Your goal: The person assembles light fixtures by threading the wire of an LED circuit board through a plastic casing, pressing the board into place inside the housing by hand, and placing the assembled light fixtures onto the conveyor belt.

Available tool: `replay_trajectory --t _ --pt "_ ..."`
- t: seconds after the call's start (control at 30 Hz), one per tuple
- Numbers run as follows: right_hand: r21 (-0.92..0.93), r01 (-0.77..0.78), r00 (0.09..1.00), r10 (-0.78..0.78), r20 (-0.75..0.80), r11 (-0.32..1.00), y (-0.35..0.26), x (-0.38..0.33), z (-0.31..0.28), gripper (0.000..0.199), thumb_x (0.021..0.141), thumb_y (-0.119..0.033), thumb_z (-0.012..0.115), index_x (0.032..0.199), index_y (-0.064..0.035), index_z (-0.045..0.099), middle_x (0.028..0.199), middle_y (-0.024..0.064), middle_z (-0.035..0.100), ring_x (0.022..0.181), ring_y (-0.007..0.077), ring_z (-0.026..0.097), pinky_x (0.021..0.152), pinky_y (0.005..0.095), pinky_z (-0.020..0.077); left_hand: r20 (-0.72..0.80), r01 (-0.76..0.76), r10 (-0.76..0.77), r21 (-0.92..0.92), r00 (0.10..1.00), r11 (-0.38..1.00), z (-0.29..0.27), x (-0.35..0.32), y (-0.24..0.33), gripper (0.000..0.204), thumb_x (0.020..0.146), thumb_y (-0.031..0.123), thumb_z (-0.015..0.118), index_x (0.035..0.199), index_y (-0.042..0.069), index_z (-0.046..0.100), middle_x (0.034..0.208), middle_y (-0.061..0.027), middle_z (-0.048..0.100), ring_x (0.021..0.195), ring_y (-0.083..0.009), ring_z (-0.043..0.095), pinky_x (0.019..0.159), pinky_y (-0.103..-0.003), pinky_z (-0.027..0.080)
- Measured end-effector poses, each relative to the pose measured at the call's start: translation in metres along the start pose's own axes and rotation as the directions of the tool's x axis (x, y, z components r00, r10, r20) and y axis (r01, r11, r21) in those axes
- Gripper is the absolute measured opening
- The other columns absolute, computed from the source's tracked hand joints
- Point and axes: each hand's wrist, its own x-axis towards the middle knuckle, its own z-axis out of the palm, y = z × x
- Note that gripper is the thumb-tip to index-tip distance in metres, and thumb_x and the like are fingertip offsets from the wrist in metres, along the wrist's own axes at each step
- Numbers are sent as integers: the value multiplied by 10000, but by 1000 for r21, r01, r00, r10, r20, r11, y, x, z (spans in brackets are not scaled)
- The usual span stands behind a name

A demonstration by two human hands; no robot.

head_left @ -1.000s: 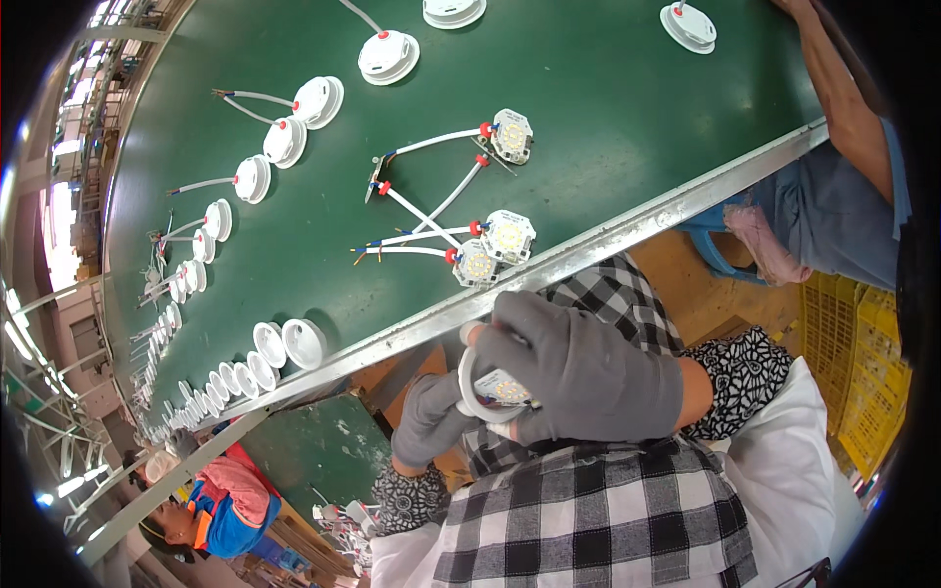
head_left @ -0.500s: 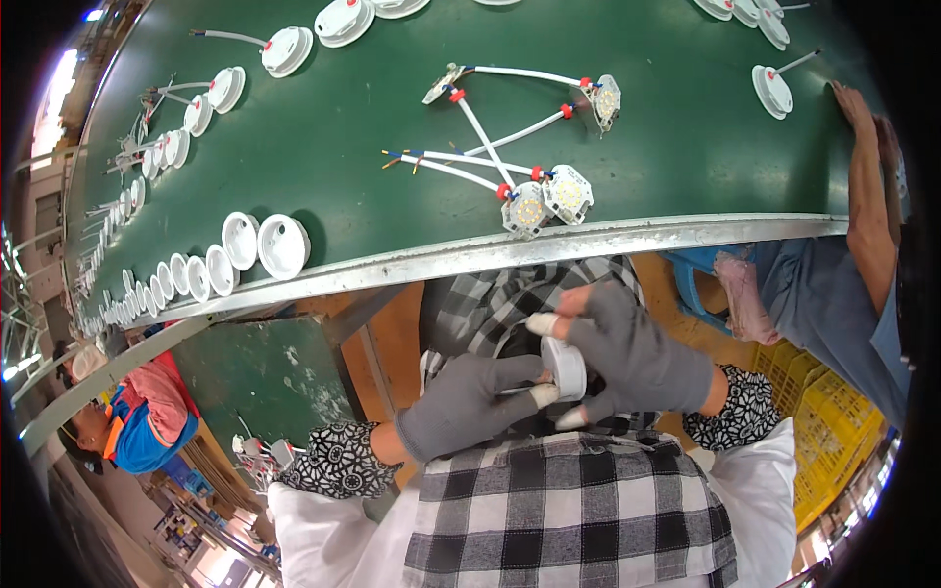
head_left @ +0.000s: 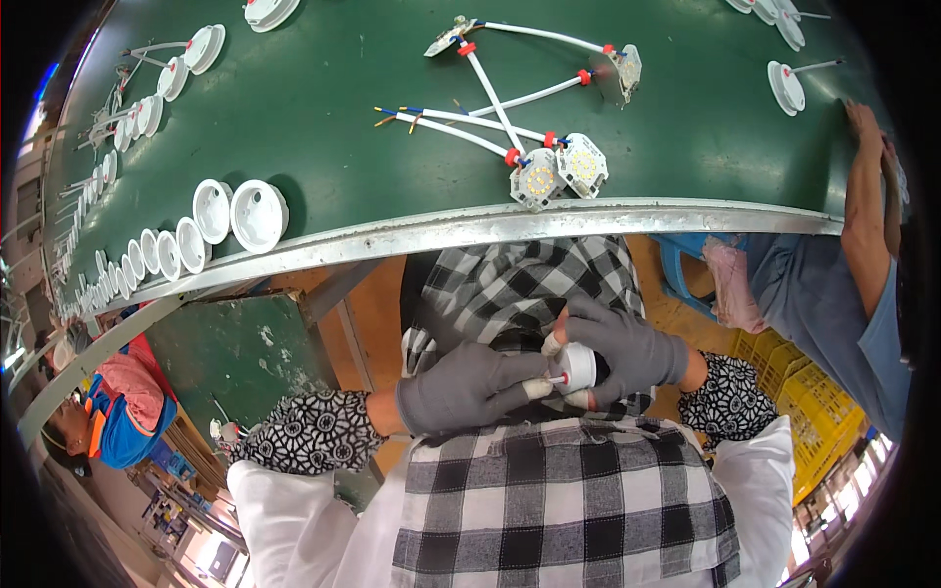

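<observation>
The gloved right hand (head_left: pixel 632 345) curls its fingers around a white round lamp housing (head_left: pixel 580 365), held above the lap, below the counter (head_left: pixel 343 127)'s metal edge. The gloved left hand (head_left: pixel 456 392) has its fingers nearly closed, pinching a short cable (head_left: pixel 557 380) at the housing's left side. On the counter lie wired LED boards (head_left: pixel 585 165) and, farther left, a row of white cups (head_left: pixel 259 216).

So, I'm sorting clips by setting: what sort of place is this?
Probably a factory assembly line: rows of white cups on a long green bench, wired boards lying there too, and another person's hand at the same bench.
</observation>
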Motion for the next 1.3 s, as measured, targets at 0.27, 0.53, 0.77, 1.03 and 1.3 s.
replay_trajectory --t 0.27,0.53,0.77,1.03,1.3 --pt "136 12 996 0 -93 991 -10 4 -2 611 698 -363 777 1181 -93 517 1010 104 468 964 260 521 854 349 444 153 177 -161 -97 975 979 -15 5 9 251 933 270 581 1065 56 588 773 -104 593 673 -236 613 629 -348 480" --pt "290 -164 920 252 -299 943 -50 22 -2 776 722 -431 776 1278 -25 420 1095 153 525 1014 263 563 893 359 456 -346 95 76 452 935 887 10 9 29 827 651 448 823 1253 4 472 969 -134 587 929 -301 612 836 -411 484" --pt "-523 333 826 -510 -239 784 -53 3 -14 399 693 -182 708 1049 -48 588 1002 49 493 1014 224 547 856 352 516 -117 134 -164 -230 980 964 -2 -8 16 941 641 372 848 1378 38 367 1220 -158 588 1093 -287 615 923 -351 485" --pt "-582 528 749 -662 -24 618 -56 4 -10 225 728 -99 613 927 4 588 1006 61 540 983 207 588 801 314 567 -79 97 -118 -230 990 968 0 -12 11 981 631 346 860 1393 -3 350 1213 -148 599 1104 -255 610 959 -334 466" --pt "-522 523 795 -607 11 674 -60 1 -4 210 756 -98 614 928 17 576 957 68 557 915 200 601 734 298 570 -49 138 -161 -310 986 941 1 -15 12 994 630 330 876 1394 -21 346 1213 -158 605 1095 -245 622 938 -332 481"
